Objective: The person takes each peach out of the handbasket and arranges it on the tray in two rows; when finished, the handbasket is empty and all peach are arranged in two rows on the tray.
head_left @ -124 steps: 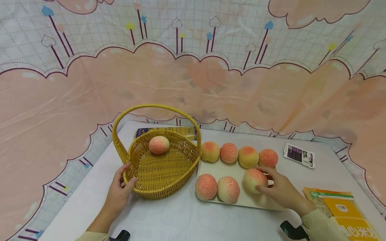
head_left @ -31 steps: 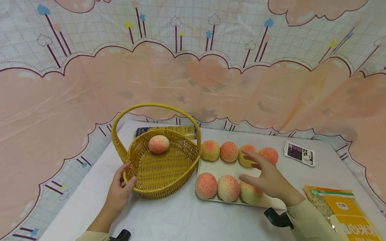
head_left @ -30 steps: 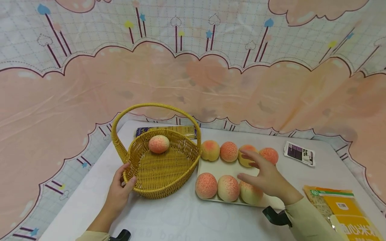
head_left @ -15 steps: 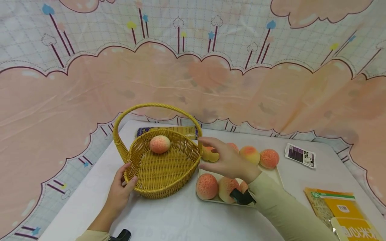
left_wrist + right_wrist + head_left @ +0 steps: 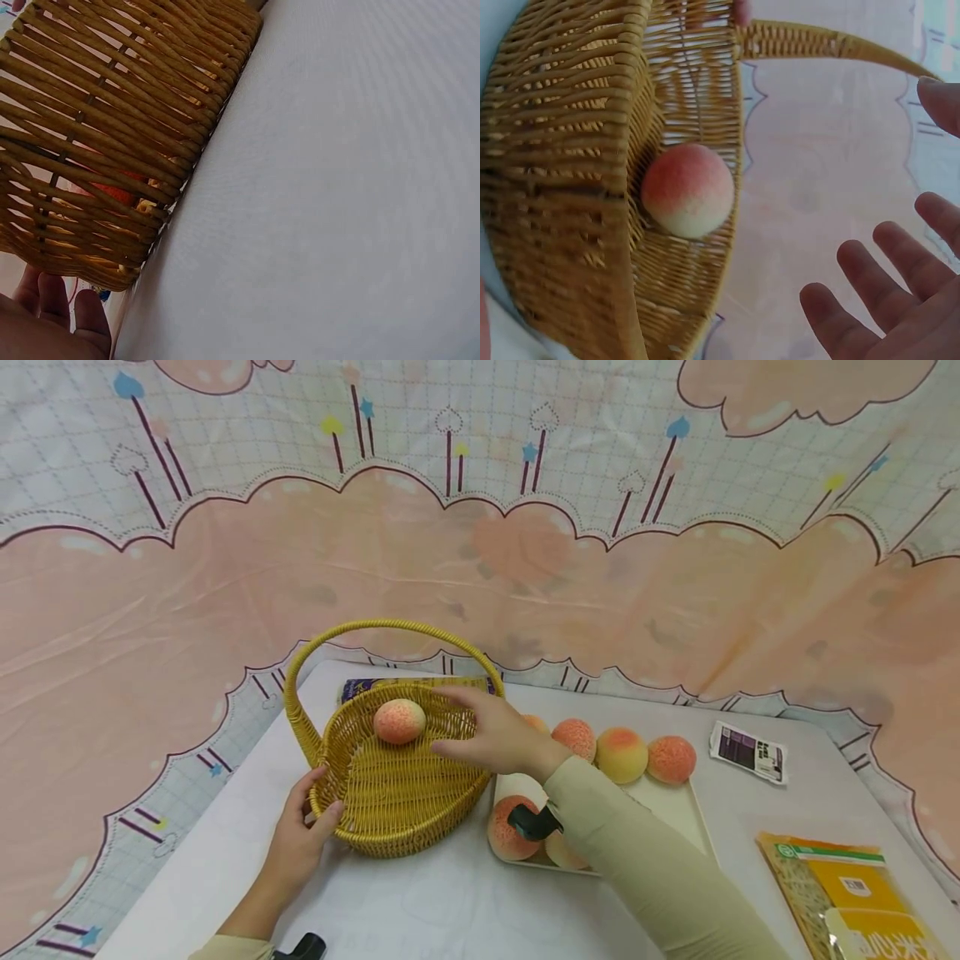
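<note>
A yellow wicker basket (image 5: 397, 802) with a tall arched handle stands left of the middle in the head view. My left hand (image 5: 300, 831) grips its left rim; fingers touch the wicker in the left wrist view. Inside, one peach (image 5: 399, 722) lies toward the back. My right hand (image 5: 498, 735) is over the basket's right side, fingers and thumb spread, holding nothing. The right wrist view shows that peach (image 5: 688, 190) apart from the spread fingers (image 5: 870, 281). More peaches lie on a cream tray (image 5: 693, 818); my right sleeve hides part of its front row.
A long blue-and-yellow packet (image 5: 358, 687) lies behind the basket. At the right are a small white-and-purple sachet (image 5: 748, 752) and a yellow food bag (image 5: 855, 893). A patterned curtain (image 5: 375, 577) hangs behind the white table.
Earlier my right hand held a peach over the tray; it let go of it in the front row. Then the hand moved left, over the basket. My left hand stayed on the rim.
</note>
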{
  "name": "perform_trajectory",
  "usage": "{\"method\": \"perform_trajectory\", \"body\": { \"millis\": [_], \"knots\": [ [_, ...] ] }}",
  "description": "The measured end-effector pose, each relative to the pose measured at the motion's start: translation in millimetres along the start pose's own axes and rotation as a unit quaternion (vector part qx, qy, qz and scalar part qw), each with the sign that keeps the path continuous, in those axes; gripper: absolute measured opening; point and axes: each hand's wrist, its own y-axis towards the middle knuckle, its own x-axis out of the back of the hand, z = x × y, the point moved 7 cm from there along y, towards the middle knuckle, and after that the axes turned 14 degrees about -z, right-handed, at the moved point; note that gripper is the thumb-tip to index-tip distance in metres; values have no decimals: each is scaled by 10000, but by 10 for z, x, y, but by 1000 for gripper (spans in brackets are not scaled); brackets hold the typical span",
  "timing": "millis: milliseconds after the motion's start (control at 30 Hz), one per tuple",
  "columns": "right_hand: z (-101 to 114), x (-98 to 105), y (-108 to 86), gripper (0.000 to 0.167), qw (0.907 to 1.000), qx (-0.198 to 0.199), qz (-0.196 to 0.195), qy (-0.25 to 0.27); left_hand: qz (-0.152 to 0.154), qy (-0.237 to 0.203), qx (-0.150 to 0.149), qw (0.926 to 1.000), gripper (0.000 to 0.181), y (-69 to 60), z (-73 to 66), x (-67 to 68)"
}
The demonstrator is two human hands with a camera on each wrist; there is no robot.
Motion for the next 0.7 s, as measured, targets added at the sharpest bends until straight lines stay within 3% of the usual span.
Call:
{"method": "perform_trajectory", "body": {
  "millis": [200,467,700],
  "knots": [
    [-42,-209,184,72,9997,-202,133,-78,1,48,29,10000,60,4,6,4],
    [-185,-399,288,71,9977,-652,159,42,38,56,25,10000,60,-2,-3,-9],
    [-320,-559,380,69,9948,-905,215,-415,14,68,36,10000,60,-7,-9,2]
  ]
}}
